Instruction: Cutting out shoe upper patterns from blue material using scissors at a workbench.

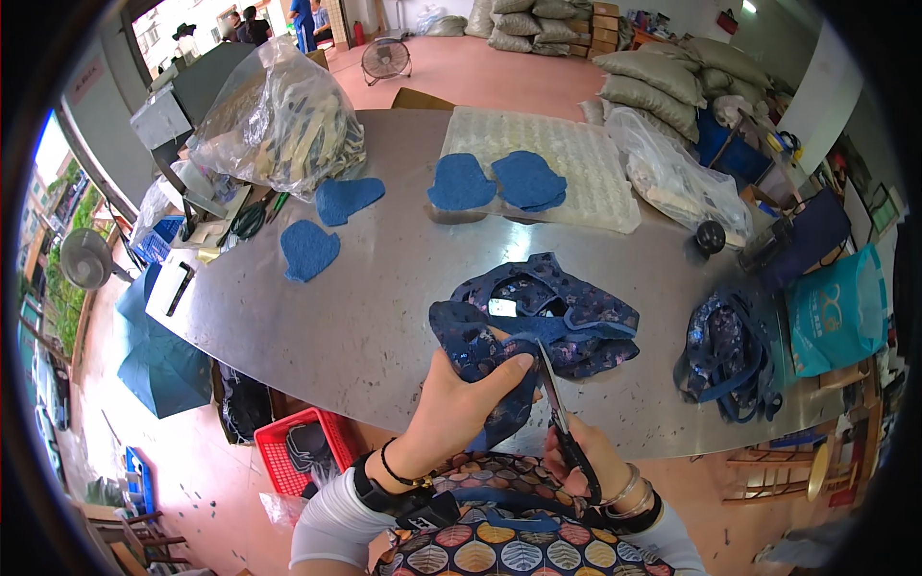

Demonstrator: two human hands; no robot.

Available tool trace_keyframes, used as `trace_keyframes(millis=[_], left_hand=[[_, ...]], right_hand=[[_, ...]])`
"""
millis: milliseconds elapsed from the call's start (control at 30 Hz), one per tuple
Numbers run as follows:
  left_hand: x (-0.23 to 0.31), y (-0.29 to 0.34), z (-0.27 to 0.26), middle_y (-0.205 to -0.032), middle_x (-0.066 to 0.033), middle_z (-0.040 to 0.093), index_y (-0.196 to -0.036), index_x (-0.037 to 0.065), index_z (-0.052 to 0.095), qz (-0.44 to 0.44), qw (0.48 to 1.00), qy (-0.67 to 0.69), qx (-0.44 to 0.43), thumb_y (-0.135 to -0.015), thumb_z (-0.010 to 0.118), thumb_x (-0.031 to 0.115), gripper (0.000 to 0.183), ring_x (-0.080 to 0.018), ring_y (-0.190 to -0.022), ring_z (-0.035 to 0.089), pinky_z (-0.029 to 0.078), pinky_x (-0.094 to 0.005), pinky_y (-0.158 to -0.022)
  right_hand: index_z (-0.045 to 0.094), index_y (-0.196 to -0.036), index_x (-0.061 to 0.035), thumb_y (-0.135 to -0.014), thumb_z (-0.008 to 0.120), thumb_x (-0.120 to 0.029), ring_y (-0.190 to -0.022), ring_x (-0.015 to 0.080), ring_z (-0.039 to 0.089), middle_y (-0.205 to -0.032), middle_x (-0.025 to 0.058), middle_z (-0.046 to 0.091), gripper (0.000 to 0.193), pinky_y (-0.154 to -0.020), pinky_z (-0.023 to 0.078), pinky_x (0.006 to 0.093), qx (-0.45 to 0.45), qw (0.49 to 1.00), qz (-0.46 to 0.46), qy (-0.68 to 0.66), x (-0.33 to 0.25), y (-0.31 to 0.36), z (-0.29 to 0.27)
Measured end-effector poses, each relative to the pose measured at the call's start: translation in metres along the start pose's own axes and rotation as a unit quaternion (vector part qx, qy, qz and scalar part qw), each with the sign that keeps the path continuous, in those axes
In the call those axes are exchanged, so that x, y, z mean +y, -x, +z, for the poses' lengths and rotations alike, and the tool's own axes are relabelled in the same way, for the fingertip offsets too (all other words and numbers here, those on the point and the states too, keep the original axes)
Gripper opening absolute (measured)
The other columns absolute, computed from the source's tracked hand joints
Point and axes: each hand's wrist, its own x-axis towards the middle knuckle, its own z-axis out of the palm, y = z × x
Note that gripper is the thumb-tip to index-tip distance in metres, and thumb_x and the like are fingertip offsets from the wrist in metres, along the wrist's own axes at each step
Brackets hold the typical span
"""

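Observation:
My left hand [461, 408] pinches a dark blue floral cloth item [595, 312] with blue trim, near the front edge of the metal table [355, 326]. Part of the cloth hangs below my thumb, and a small white label [502, 307] shows inside its opening. My right hand [594, 453] grips black-handled scissors [559, 408]. Their blades point away from me and meet the cloth's edge beside my left thumb; how far apart they are is hard to make out. To the right lies another bundle of similar floral cloth [725, 350] with straps.
Blue fabric cutouts [461, 182] lie across the far side, two on a pale translucent sheet [595, 178]. Plastic bags [288, 125] stand at the back left, near green-handled scissors [252, 219]. A teal bag [836, 312] sits right. A red basket [305, 451] is below the table.

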Motion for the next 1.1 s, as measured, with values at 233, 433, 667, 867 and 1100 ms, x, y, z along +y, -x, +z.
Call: trace_keyframes(millis=[233, 433, 667, 867, 1100], left_hand=[[0.011, 0.000, 0.000, -0.077, -0.0082, 0.060, -0.087, -0.002, 0.050, -0.018, 0.999, 0.007, -0.032, -0.081, 0.057, 0.004, 0.011, -0.0145, -0.064, 0.062, 0.051, -0.0245, -0.059], [0.010, -0.001, -0.001, -0.070, -0.0055, 0.058, -0.084, -0.002, 0.052, -0.012, 0.999, -0.016, -0.041, -0.080, 0.058, 0.005, 0.010, -0.0112, -0.059, 0.059, 0.049, -0.0228, -0.055], [0.015, 0.000, 0.000, -0.064, -0.0041, 0.058, -0.081, -0.002, 0.055, -0.023, 0.997, -0.059, -0.042, -0.079, 0.060, 0.005, 0.009, -0.0098, -0.054, 0.056, 0.046, -0.0222, -0.052], [0.008, 0.003, 0.005, -0.063, -0.0041, 0.058, -0.076, -0.003, 0.055, -0.030, 0.993, -0.098, -0.066, -0.077, 0.062, 0.005, 0.011, -0.0099, -0.055, 0.055, 0.046, -0.0233, -0.052], [0.011, 0.003, 0.006, -0.064, -0.0037, 0.059, -0.076, -0.004, 0.054, -0.033, 0.992, -0.103, -0.064, -0.077, 0.063, 0.006, 0.014, -0.0092, -0.055, 0.055, 0.046, -0.0233, -0.053]], right_hand=[[0.043, -0.088, -0.0041, -0.051, 0.072, -0.058, -0.052, 0.0164, 0.051, -0.058, 0.0022, 0.053, 0.071, -0.052, 0.041, 0.0249, -0.020, 1.000, -0.006, -0.011, -0.007, 0.007, -0.005], [0.044, -0.087, -0.0044, -0.056, 0.076, -0.048, -0.053, 0.0175, 0.053, -0.059, 0.0029, 0.054, 0.062, -0.053, 0.042, 0.0258, -0.019, 1.000, 0.001, 0.001, -0.006, 0.009, -0.006], [0.042, -0.092, -0.0040, -0.054, 0.068, -0.062, -0.052, 0.0147, 0.052, -0.063, 0.0040, 0.055, 0.073, -0.052, 0.042, 0.0244, -0.022, 0.999, 0.025, 0.020, -0.014, 0.012, -0.004], [0.036, -0.097, -0.0001, -0.048, 0.053, -0.077, -0.053, 0.0091, 0.049, -0.066, 0.0042, 0.050, 0.093, -0.049, 0.041, 0.0198, -0.068, 0.997, -0.013, -0.046, -0.017, 0.004, 0.001], [0.036, -0.097, 0.0008, -0.044, 0.053, -0.079, -0.053, 0.0092, 0.048, -0.064, 0.0038, 0.049, 0.097, -0.049, 0.041, 0.0212, -0.068, 0.996, 0.017, -0.056, -0.022, 0.005, 0.000]])
